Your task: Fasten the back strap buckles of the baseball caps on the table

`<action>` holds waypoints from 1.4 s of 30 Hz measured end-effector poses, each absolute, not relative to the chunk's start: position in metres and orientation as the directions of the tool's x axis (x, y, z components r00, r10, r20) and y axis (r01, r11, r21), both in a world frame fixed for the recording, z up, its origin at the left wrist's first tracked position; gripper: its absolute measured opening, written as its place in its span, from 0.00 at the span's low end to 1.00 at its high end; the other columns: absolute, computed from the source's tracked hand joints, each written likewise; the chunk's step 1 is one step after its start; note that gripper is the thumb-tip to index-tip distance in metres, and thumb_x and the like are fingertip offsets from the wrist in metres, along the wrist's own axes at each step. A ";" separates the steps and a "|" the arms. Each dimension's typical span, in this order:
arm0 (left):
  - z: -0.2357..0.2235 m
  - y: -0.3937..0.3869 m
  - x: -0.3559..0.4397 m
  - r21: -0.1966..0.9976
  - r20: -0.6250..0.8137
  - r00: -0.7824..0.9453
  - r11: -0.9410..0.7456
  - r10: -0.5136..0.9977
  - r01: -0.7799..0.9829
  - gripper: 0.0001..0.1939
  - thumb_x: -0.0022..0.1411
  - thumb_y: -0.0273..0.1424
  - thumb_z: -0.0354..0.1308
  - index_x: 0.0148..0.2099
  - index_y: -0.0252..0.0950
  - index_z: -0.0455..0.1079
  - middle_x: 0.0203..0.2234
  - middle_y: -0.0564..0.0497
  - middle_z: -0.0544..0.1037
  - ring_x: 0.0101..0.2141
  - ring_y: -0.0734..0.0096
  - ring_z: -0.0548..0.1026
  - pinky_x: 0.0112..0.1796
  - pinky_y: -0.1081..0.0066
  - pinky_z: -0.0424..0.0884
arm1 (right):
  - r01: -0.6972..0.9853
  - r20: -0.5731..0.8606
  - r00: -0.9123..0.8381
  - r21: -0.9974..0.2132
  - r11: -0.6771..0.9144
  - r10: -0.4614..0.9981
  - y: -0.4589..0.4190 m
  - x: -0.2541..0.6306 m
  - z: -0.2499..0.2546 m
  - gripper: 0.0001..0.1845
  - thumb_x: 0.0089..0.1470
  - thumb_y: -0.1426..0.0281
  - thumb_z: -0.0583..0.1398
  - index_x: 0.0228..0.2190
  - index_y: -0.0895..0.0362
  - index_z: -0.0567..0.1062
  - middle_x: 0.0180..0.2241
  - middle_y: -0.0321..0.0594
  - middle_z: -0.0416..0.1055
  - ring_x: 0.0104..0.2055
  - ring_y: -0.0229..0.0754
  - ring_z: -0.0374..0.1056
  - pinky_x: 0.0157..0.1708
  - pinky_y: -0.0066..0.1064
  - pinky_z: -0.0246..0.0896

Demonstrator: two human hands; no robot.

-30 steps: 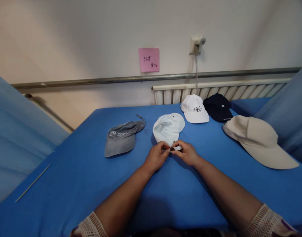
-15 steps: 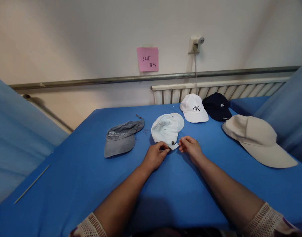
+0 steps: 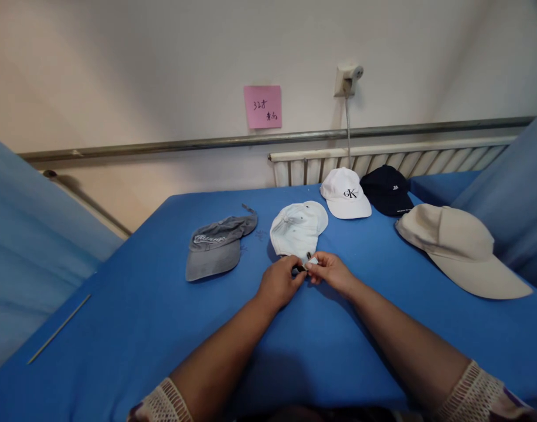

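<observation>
A pale blue baseball cap (image 3: 294, 230) lies on the blue-covered table, its brim pointing away to the upper right and its back strap toward me. My right hand (image 3: 331, 272) pinches the end of the cap's strap (image 3: 312, 262) between thumb and fingers. Close beside it, my left hand (image 3: 281, 282) is closed at the cap's rear edge, gripping the strap's other side near a small dark buckle. The fingers partly cover the strap and buckle.
A grey cap (image 3: 216, 249) lies to the left. Behind and right are a white cap (image 3: 345, 193), a navy cap (image 3: 386, 190) and a beige cap (image 3: 459, 240). A thin stick (image 3: 60, 329) lies at the table's left edge. A radiator (image 3: 310, 171) stands behind.
My right hand has moved left and closed on the strap end. My left hand has shifted slightly right and down, remaining at the strap.
</observation>
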State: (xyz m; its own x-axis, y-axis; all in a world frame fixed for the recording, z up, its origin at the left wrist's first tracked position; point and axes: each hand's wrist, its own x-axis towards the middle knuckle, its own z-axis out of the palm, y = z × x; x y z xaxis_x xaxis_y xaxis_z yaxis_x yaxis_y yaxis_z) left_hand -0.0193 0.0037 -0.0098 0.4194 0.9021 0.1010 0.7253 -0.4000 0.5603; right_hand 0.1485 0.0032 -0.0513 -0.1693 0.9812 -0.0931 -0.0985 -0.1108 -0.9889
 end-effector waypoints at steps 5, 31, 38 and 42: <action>-0.007 0.002 -0.018 0.454 0.101 0.374 -0.378 0.922 0.807 0.07 0.59 0.35 0.56 0.39 0.39 0.70 0.33 0.50 0.77 0.32 0.68 0.73 0.31 0.72 0.61 | -0.172 -0.144 -0.071 -0.973 -0.154 0.987 0.003 0.150 -0.048 0.21 0.38 0.53 0.67 0.22 0.57 0.69 0.17 0.32 0.69 0.16 0.33 0.64 0.17 0.25 0.57; -0.023 0.015 -0.022 0.857 0.139 0.176 -0.208 0.974 0.472 0.12 0.53 0.39 0.61 0.34 0.36 0.69 0.25 0.56 0.73 0.19 0.79 0.63 0.22 0.76 0.59 | -0.544 -0.343 -0.105 -0.766 -0.343 0.933 0.001 0.154 -0.041 0.13 0.43 0.66 0.70 0.31 0.58 0.75 0.29 0.40 0.76 0.28 0.37 0.72 0.26 0.27 0.69; -0.025 0.016 -0.023 0.847 0.170 0.161 -0.228 0.972 0.480 0.13 0.52 0.39 0.63 0.32 0.35 0.67 0.24 0.56 0.72 0.21 0.78 0.65 0.24 0.76 0.59 | -0.599 -0.276 -0.248 -0.710 -0.371 0.929 -0.001 0.148 -0.046 0.11 0.43 0.71 0.70 0.31 0.58 0.76 0.27 0.37 0.74 0.28 0.34 0.70 0.31 0.25 0.67; -0.028 0.016 -0.023 0.887 0.105 0.167 -0.168 0.980 0.430 0.15 0.51 0.40 0.64 0.31 0.36 0.65 0.18 0.58 0.69 0.19 0.77 0.65 0.22 0.76 0.59 | -0.590 -0.256 -0.237 -0.729 -0.348 0.937 -0.001 0.144 -0.046 0.13 0.40 0.70 0.71 0.30 0.58 0.75 0.28 0.35 0.73 0.27 0.32 0.68 0.32 0.25 0.66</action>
